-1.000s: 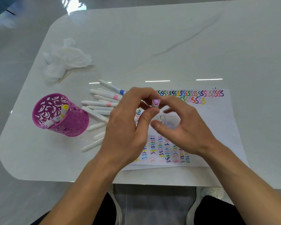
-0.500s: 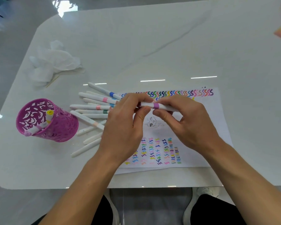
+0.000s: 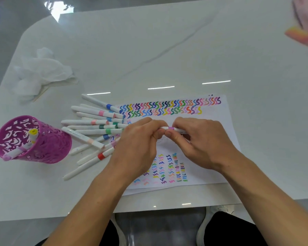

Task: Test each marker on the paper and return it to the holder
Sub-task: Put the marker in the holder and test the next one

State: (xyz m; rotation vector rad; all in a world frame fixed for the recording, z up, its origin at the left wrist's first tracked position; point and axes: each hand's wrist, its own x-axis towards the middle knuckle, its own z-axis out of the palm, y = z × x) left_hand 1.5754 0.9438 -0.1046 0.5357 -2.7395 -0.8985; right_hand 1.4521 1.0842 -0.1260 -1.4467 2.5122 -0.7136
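Fingers [image 3: 155,123] of the left hand [image 3: 137,148] and right hand [image 3: 203,144] pinch opposite ends of a white marker with a purple band [image 3: 171,128], level above the scribbled white paper sheet [image 3: 212,171], probably to work its cap; the magenta perforated holder [image 3: 48,144] stands at the tabletop's [image 3: 167,50] left.

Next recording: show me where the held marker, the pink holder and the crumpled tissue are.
held marker [image 3: 171,128], head view, on its purple band between the two hands.
pink holder [image 3: 56,145], head view, on its outer wall.
crumpled tissue [image 3: 43,71], head view, on its middle.
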